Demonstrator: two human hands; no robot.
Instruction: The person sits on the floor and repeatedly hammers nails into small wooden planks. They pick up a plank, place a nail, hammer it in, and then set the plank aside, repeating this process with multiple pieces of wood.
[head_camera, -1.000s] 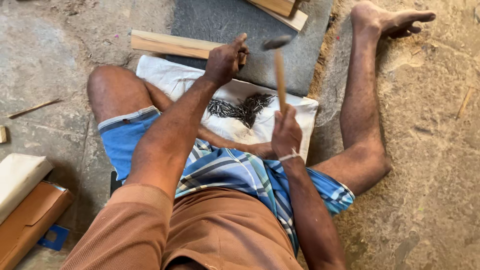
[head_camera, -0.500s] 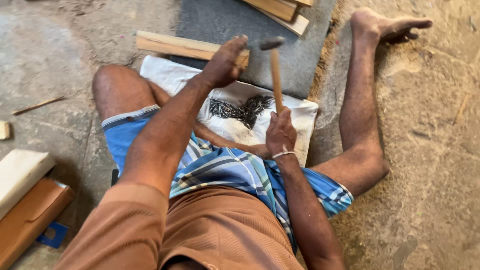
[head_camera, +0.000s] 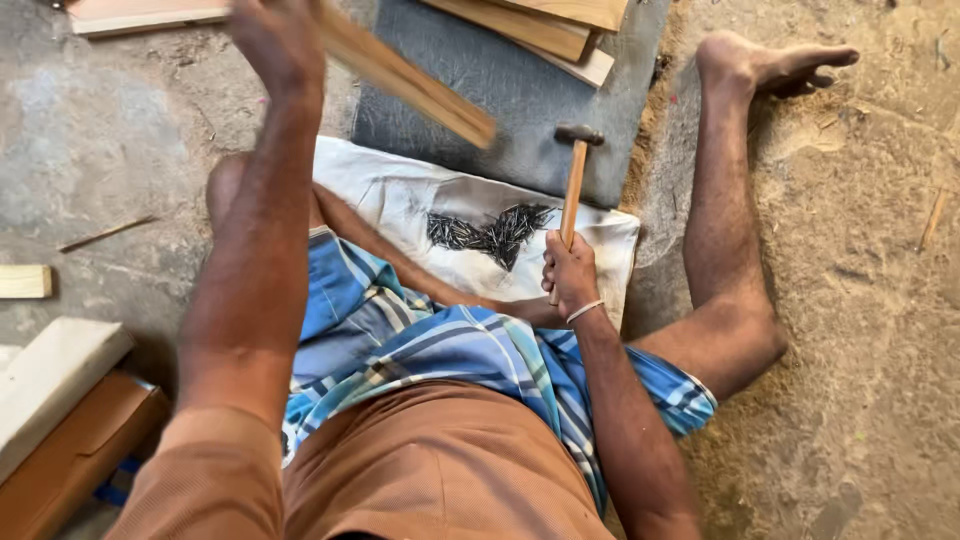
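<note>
Person seated on a rough concrete floor, legs spread, seen from the head camera. Landmark: the grey slab, a flat, dull, rectangular sheet lying ahead of the lap. On the slab's far edge rest several pale wood pieces, overlapping. Against the slab's near edge lies a white cloth, creased, bearing a dark heap of nails, thin and tangled. Right of the slab the ground turns to loose sawdust; the bare right foot rests there, level with the slab's far end. Well left of the slab lie a thin stick, a small wood block, a pale board and a brown cardboard box, the board lying on the box. The left hand is raised high above the slab's left corner, blurred; its fingers are closed round a wood strip, a long light-brown batten slanting down over the slab. The raised forearm hides the left knee and part of the cloth. The right hand sits over the cloth's near right part, fist wrapped tight round the wooden handle of a hammer, held upright, its dark metal head over the slab's near edge. A pale band circles the right wrist.
</note>
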